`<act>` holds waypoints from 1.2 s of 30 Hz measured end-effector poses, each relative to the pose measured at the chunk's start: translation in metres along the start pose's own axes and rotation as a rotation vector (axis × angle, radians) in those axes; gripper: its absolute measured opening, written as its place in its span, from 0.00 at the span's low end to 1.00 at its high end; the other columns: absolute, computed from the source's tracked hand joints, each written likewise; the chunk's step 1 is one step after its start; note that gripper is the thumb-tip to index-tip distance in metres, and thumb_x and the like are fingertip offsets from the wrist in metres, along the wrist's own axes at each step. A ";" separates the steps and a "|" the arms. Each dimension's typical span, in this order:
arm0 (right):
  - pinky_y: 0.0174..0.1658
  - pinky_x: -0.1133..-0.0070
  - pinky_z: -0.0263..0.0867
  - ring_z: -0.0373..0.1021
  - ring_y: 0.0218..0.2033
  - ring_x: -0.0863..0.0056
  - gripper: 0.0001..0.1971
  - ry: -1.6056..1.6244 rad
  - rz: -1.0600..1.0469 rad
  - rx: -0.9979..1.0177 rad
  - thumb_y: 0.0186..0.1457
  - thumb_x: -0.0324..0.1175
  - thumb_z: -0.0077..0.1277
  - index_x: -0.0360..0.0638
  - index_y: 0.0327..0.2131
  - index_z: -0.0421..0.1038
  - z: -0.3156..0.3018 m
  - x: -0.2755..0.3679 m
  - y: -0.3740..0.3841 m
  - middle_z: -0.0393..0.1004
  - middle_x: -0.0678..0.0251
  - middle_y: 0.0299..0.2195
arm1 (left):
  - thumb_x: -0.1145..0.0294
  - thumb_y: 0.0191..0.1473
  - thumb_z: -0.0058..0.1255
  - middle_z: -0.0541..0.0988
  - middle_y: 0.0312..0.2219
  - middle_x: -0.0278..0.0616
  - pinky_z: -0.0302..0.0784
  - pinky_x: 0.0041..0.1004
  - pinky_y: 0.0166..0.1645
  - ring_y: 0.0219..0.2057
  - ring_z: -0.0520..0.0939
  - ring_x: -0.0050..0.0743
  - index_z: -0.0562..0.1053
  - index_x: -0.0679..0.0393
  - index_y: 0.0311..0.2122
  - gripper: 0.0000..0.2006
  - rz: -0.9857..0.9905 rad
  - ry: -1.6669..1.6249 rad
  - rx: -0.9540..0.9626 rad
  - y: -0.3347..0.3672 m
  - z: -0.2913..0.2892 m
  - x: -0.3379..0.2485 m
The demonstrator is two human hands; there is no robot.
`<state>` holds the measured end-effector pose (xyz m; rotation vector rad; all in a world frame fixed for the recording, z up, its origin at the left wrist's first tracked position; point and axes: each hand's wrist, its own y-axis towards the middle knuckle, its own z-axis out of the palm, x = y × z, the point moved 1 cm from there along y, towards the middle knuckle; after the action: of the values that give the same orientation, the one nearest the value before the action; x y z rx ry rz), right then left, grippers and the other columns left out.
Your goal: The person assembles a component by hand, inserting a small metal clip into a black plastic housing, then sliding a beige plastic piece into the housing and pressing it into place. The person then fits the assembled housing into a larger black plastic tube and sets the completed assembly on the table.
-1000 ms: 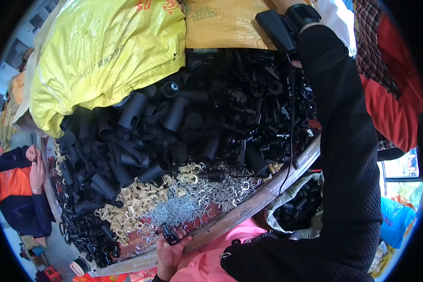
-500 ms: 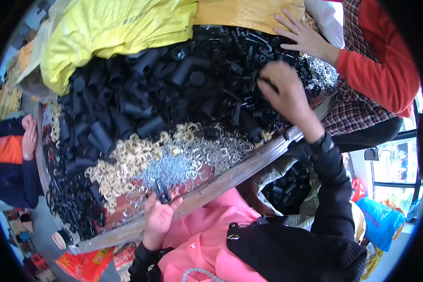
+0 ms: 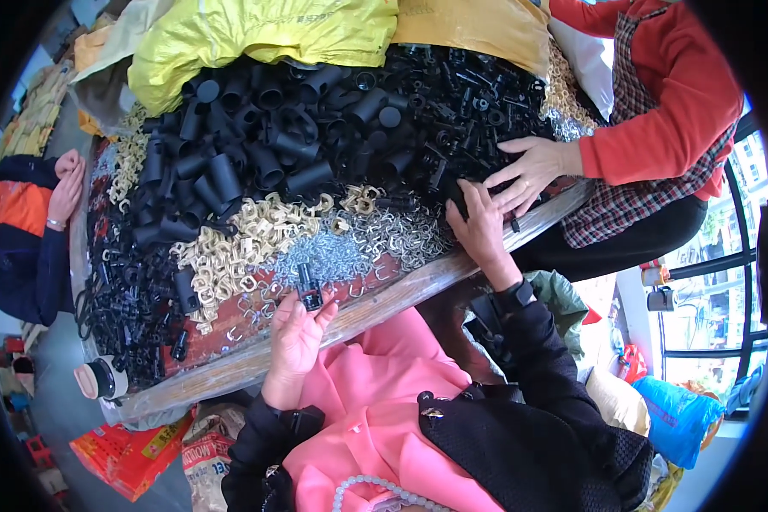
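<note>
My left hand (image 3: 295, 338) is at the table's near edge, pinching a small black plastic part (image 3: 308, 290) upright between thumb and fingers. My right hand (image 3: 480, 229) reaches over the edge to the right into the black parts, its fingers curled down around a dark piece that blends with the pile. Touching or nearly touching it is a co-worker's hand (image 3: 527, 175), from a red sleeve. Small silvery chain-like hardware (image 3: 320, 258) and metal hooks (image 3: 410, 237) lie between my hands. Beige plastic rings (image 3: 247, 243) are heaped left of them.
Black tubes (image 3: 222, 175) and smaller black fittings (image 3: 461, 94) cover the middle. A yellow sack (image 3: 256, 34) lies along the far side. The raised wooden edge (image 3: 384, 303) runs before me. Another person's hands (image 3: 65, 192) rest at the left. A tape roll (image 3: 101, 377) sits at the near-left corner.
My right hand has come down and nearer, from above the black fittings to the pile by the edge. The co-worker's hand has left the orange sack and moved beside mine. My view has shifted.
</note>
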<state>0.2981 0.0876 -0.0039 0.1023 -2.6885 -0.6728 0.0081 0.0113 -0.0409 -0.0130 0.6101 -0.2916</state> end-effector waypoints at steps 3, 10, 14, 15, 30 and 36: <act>0.38 0.73 0.58 0.63 0.36 0.61 0.18 0.235 0.146 0.000 0.42 0.30 0.50 0.38 0.40 0.64 -0.008 0.015 -0.007 0.66 0.59 0.33 | 0.69 0.49 0.46 0.73 0.35 0.46 0.68 0.35 0.46 0.40 0.72 0.36 0.67 0.63 0.40 0.13 -0.002 -0.053 -0.021 -0.001 0.003 -0.001; 0.38 0.73 0.59 0.63 0.36 0.62 0.19 0.135 -0.145 -0.258 0.41 0.27 0.50 0.38 0.41 0.63 0.013 0.061 0.033 0.66 0.60 0.35 | 0.68 0.49 0.47 0.72 0.36 0.46 0.68 0.33 0.46 0.41 0.72 0.36 0.66 0.64 0.40 0.14 -0.002 -0.072 0.008 0.007 0.002 -0.003; 0.39 0.73 0.56 0.62 0.38 0.65 0.19 -0.062 -0.319 -0.125 0.39 0.29 0.51 0.40 0.39 0.64 0.028 0.074 0.039 0.66 0.63 0.35 | 0.67 0.50 0.45 0.72 0.36 0.45 0.67 0.33 0.46 0.41 0.71 0.35 0.66 0.63 0.39 0.13 0.014 -0.029 0.029 0.001 0.003 -0.002; 0.39 0.74 0.56 0.62 0.38 0.65 0.19 -0.045 -0.306 -0.148 0.40 0.28 0.51 0.40 0.40 0.64 0.022 0.075 0.036 0.66 0.63 0.36 | 0.66 0.50 0.45 0.72 0.36 0.45 0.67 0.33 0.46 0.42 0.71 0.35 0.66 0.62 0.39 0.13 0.019 -0.007 0.043 -0.001 0.004 -0.001; 0.31 0.82 0.61 0.65 0.28 0.75 0.11 0.826 -0.311 0.428 0.47 0.30 0.50 0.34 0.34 0.66 -0.015 0.134 -0.055 0.68 0.63 0.28 | 0.66 0.51 0.45 0.72 0.36 0.42 0.69 0.28 0.43 0.38 0.74 0.34 0.65 0.64 0.42 0.15 -0.066 -0.049 0.103 -0.021 0.026 -0.014; 0.29 0.86 0.60 0.62 0.26 0.83 0.11 0.966 -0.159 0.523 0.51 0.31 0.46 0.35 0.36 0.65 0.001 0.140 -0.069 0.66 0.69 0.26 | 0.67 0.50 0.46 0.73 0.35 0.41 0.70 0.27 0.41 0.37 0.76 0.37 0.66 0.63 0.42 0.15 -0.073 -0.017 0.108 -0.031 0.024 -0.018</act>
<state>0.1663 0.0048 0.0095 0.6056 -1.8403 0.0862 -0.0010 -0.0156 -0.0075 0.0661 0.5767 -0.3947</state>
